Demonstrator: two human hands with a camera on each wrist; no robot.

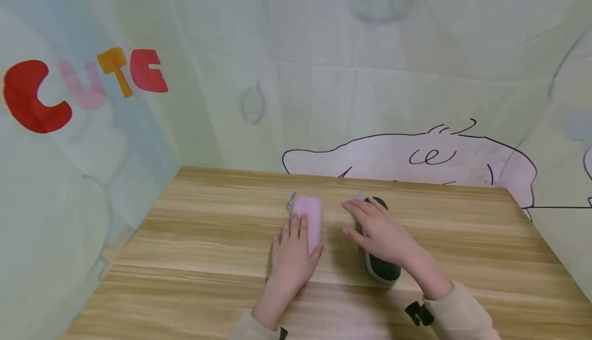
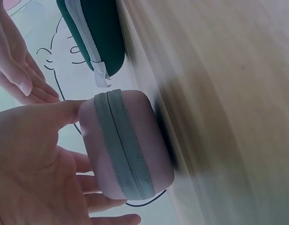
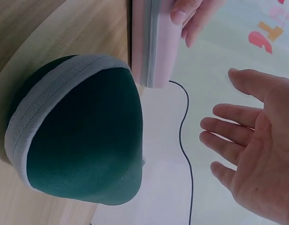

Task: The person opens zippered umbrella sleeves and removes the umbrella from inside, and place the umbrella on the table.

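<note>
A pink zippered case (image 1: 313,211) lies lengthwise on the wooden table, its grey zipper band (image 2: 123,145) facing the left wrist camera. My left hand (image 1: 293,258) rests on it with fairly straight fingers over the top and the thumb along its right side. To the right lies a dark green case (image 1: 383,269) with a pale grey zipper band (image 3: 55,101). Over this one hovers my right hand (image 1: 380,232), fingers and thumb spread. In the right wrist view a gap shows between the right palm and the green case.
The wooden table (image 1: 199,237) ends at a printed curtain (image 1: 305,98) behind and on the left. A zipper pull (image 1: 292,200) sticks out at the pink case's far left corner. A pale pull tab (image 2: 102,75) hangs from the green case.
</note>
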